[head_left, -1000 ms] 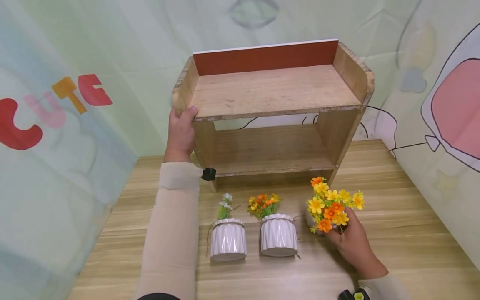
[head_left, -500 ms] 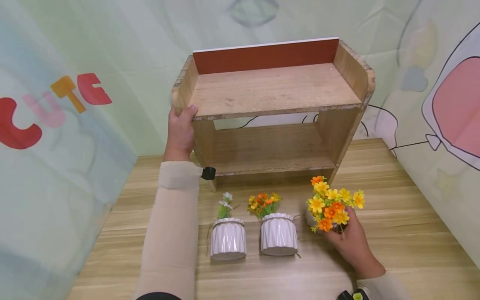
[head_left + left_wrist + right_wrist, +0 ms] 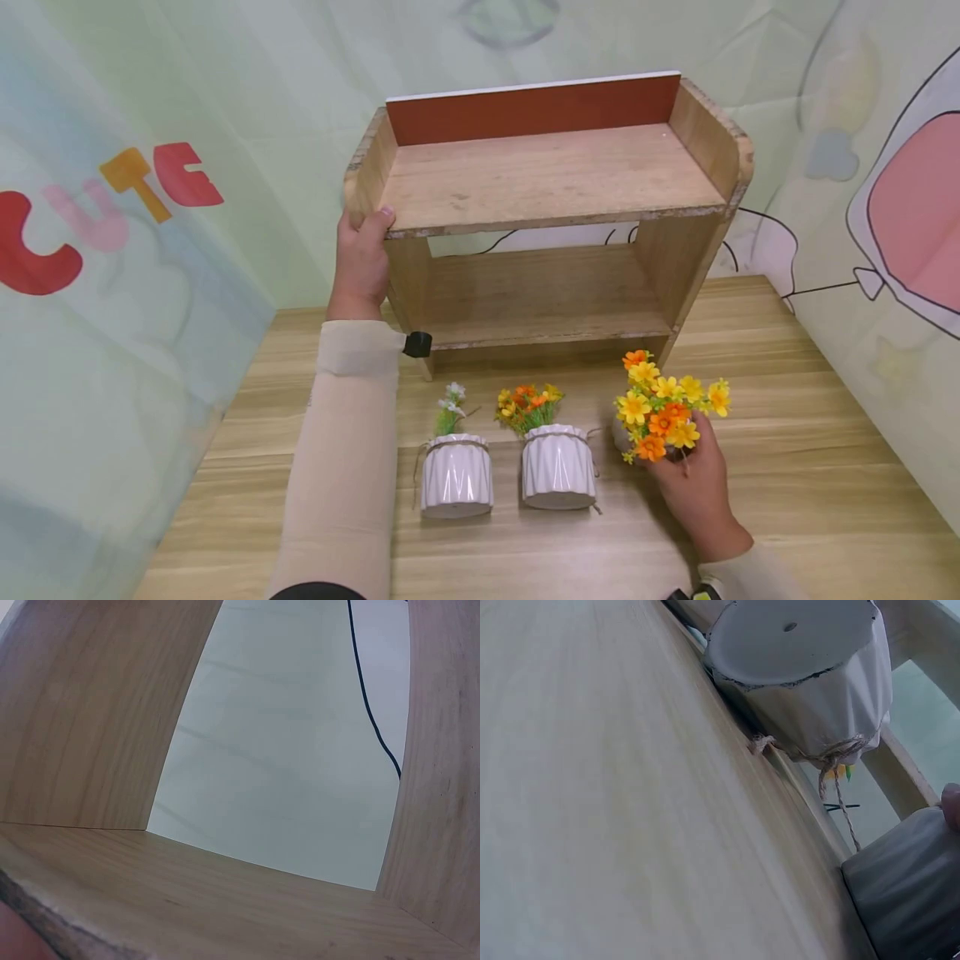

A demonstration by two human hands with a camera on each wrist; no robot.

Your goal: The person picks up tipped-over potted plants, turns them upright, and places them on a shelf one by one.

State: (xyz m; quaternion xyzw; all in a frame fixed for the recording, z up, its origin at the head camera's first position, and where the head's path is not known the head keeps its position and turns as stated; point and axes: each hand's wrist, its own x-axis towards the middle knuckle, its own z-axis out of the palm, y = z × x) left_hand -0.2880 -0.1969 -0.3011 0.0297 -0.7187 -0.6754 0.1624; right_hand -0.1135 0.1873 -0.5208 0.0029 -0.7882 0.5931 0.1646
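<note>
My left hand (image 3: 362,262) grips the small wooden shelf (image 3: 555,179) at its left side, thumb over the front edge of the upper board. The shelf's inside fills the left wrist view, with side panel (image 3: 97,697) and boards around an open back. At the right, my right hand (image 3: 697,487) holds a potted plant with yellow and orange artificial flowers (image 3: 660,412). Its pot (image 3: 911,889) shows in the right wrist view with a fingertip (image 3: 951,802) on it; the flowers mostly hide it from above.
Two white fluted pots lie on their sides before the shelf, flowers toward it: one with white flowers (image 3: 457,479), one with orange flowers (image 3: 558,471), both tied with twine. Wood-grain table (image 3: 810,467) lies beneath. A printed cloth backdrop (image 3: 225,100) stands behind and at both sides.
My right wrist and forearm have swung slightly left while the fingers stay on the flower pot. The left hand keeps its hold on the shelf, and the lying pots have not moved.
</note>
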